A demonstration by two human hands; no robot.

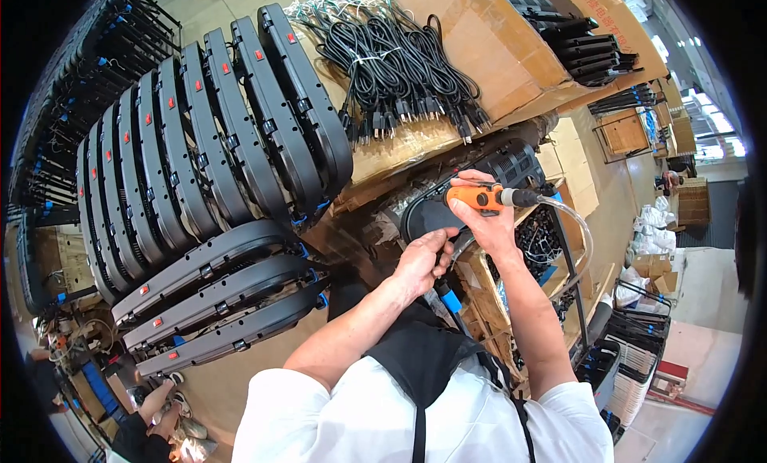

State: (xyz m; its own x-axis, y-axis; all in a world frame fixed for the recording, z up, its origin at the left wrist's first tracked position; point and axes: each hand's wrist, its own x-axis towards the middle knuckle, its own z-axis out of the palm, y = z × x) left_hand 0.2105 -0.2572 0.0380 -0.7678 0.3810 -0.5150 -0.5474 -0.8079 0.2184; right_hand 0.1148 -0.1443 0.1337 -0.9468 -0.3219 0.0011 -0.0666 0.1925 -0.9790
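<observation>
My right hand (497, 227) is wrapped round an orange air screwdriver (478, 197), held above a black plastic housing (430, 214). A clear air hose (589, 241) runs from the tool's end and loops down beside my right forearm. My left hand (425, 262) is at the near edge of that housing, its fingers curled and pressed together. What they hold, if anything, is too small or hidden to make out. The housing has a rounded end and a slotted part (518, 166) toward the right; my hands cover some of it.
Several black housings with red switches (198, 85) stand in a row on the left. Bundled black power cords (383, 63) lie on cardboard ahead, beside a large cardboard box (471, 43). Wooden bins with small parts (537, 243) stand right. Another person's arm (157, 401) shows lower left.
</observation>
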